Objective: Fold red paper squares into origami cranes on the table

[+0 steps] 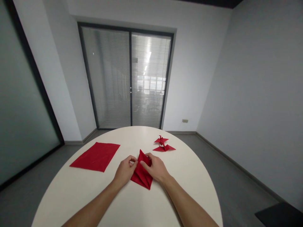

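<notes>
A partly folded sheet of red origami paper (142, 176) is held between my hands over the middle of the table, one point facing away from me and creases running along it. My left hand (126, 169) pinches its left edge with bent fingers. On the opposite edge, my right hand (156, 167) has the thumb on top of the paper and the fingers behind it. Parts of the folded paper are covered by my fingers.
Flat on the round white table (113, 205) at the left lies a red paper square (97, 157). Beyond my right hand stand two red paper cranes (164, 147), close together. The table's curved edge runs around both sides.
</notes>
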The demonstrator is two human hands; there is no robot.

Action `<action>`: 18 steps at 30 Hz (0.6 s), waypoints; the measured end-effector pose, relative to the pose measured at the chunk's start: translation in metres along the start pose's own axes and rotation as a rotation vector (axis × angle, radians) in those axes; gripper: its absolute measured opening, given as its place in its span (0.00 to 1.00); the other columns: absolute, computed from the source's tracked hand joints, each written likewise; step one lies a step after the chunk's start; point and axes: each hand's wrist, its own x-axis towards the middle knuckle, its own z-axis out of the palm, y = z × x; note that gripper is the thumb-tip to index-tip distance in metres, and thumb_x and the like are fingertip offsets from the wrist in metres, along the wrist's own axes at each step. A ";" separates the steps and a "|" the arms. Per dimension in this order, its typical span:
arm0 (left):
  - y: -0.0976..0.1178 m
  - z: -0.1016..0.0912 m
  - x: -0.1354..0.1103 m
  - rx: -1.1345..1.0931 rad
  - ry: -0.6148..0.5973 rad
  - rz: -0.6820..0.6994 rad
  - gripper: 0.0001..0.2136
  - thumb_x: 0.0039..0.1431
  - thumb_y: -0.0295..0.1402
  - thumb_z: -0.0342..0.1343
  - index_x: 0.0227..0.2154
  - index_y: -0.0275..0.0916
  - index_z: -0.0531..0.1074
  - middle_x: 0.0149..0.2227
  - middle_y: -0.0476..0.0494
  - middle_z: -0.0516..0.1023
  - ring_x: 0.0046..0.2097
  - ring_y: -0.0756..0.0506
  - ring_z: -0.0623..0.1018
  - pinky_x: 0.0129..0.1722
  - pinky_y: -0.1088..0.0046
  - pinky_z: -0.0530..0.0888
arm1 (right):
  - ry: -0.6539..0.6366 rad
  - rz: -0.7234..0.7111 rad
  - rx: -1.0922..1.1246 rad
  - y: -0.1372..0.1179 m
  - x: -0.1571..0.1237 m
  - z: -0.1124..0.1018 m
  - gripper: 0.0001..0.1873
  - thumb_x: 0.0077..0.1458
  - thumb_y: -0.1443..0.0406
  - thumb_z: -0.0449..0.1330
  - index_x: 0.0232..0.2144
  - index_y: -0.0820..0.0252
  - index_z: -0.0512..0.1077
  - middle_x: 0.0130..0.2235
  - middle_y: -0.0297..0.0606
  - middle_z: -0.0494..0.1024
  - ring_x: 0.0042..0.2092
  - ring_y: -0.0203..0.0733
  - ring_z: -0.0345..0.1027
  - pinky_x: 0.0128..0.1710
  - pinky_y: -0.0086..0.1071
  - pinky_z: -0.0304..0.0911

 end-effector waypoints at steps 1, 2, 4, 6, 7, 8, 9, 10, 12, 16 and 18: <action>-0.001 -0.001 0.001 -0.016 0.018 0.008 0.10 0.57 0.40 0.54 0.33 0.39 0.72 0.27 0.49 0.78 0.27 0.46 0.77 0.27 0.74 0.70 | -0.022 -0.010 0.013 -0.002 -0.001 -0.001 0.23 0.59 0.49 0.58 0.50 0.54 0.70 0.42 0.41 0.80 0.41 0.46 0.73 0.40 0.34 0.61; -0.002 -0.001 0.002 -0.024 0.036 0.016 0.10 0.56 0.40 0.55 0.33 0.39 0.72 0.28 0.47 0.79 0.28 0.46 0.78 0.29 0.73 0.72 | -0.043 -0.021 0.026 -0.003 -0.003 -0.002 0.27 0.57 0.48 0.59 0.53 0.55 0.68 0.45 0.42 0.79 0.42 0.47 0.73 0.42 0.35 0.61; -0.003 -0.002 0.003 -0.021 0.059 0.026 0.10 0.54 0.40 0.56 0.34 0.38 0.73 0.30 0.46 0.80 0.30 0.45 0.79 0.32 0.71 0.74 | -0.078 -0.043 0.052 -0.005 -0.005 -0.003 0.35 0.53 0.45 0.61 0.58 0.55 0.64 0.51 0.44 0.77 0.47 0.50 0.72 0.46 0.37 0.62; -0.004 -0.002 0.004 -0.013 0.048 0.026 0.12 0.55 0.40 0.55 0.35 0.38 0.75 0.30 0.45 0.81 0.31 0.45 0.79 0.33 0.70 0.74 | -0.101 -0.065 0.078 -0.006 -0.008 -0.003 0.42 0.50 0.43 0.63 0.62 0.55 0.60 0.56 0.45 0.73 0.53 0.52 0.69 0.51 0.39 0.61; -0.004 -0.002 0.003 -0.013 0.033 0.023 0.12 0.56 0.40 0.54 0.36 0.38 0.76 0.30 0.45 0.81 0.31 0.44 0.79 0.33 0.70 0.74 | -0.111 -0.074 0.087 -0.006 -0.008 -0.003 0.45 0.49 0.43 0.64 0.63 0.55 0.59 0.58 0.46 0.71 0.55 0.53 0.68 0.53 0.40 0.60; -0.003 -0.003 0.003 -0.013 0.015 0.019 0.13 0.57 0.41 0.53 0.37 0.38 0.76 0.30 0.45 0.81 0.31 0.44 0.80 0.33 0.70 0.74 | -0.116 -0.078 0.092 -0.005 -0.009 -0.003 0.47 0.48 0.43 0.64 0.64 0.55 0.58 0.58 0.47 0.71 0.55 0.54 0.67 0.53 0.40 0.60; -0.003 -0.003 0.002 -0.013 -0.002 0.017 0.14 0.58 0.41 0.53 0.38 0.37 0.77 0.30 0.44 0.81 0.31 0.44 0.80 0.33 0.70 0.74 | -0.119 -0.078 0.092 -0.005 -0.009 -0.002 0.47 0.47 0.43 0.65 0.64 0.56 0.58 0.56 0.48 0.72 0.54 0.54 0.68 0.52 0.40 0.61; -0.002 -0.003 0.001 -0.014 -0.020 0.016 0.15 0.59 0.41 0.52 0.39 0.37 0.77 0.30 0.44 0.81 0.31 0.44 0.80 0.32 0.71 0.74 | -0.118 -0.073 0.090 -0.005 -0.010 -0.001 0.47 0.48 0.44 0.65 0.63 0.56 0.58 0.54 0.48 0.74 0.52 0.53 0.69 0.51 0.40 0.62; 0.001 -0.003 -0.001 -0.010 -0.053 0.032 0.15 0.60 0.41 0.51 0.40 0.37 0.77 0.30 0.44 0.82 0.31 0.44 0.80 0.31 0.71 0.73 | -0.105 -0.060 0.087 -0.004 -0.009 0.001 0.41 0.51 0.47 0.64 0.61 0.57 0.60 0.49 0.46 0.77 0.47 0.51 0.71 0.47 0.39 0.63; 0.010 -0.004 -0.004 0.038 -0.050 0.104 0.15 0.63 0.40 0.49 0.37 0.38 0.79 0.33 0.45 0.82 0.35 0.44 0.79 0.36 0.72 0.72 | -0.028 -0.067 0.154 -0.001 -0.005 0.004 0.23 0.62 0.57 0.56 0.58 0.54 0.64 0.43 0.41 0.79 0.44 0.46 0.72 0.46 0.37 0.63; 0.014 -0.004 -0.005 0.061 -0.041 0.124 0.15 0.64 0.40 0.48 0.36 0.39 0.79 0.34 0.45 0.82 0.36 0.44 0.79 0.38 0.72 0.71 | 0.023 -0.090 0.216 0.001 -0.003 0.004 0.20 0.62 0.60 0.56 0.55 0.53 0.67 0.42 0.38 0.79 0.44 0.44 0.72 0.47 0.37 0.64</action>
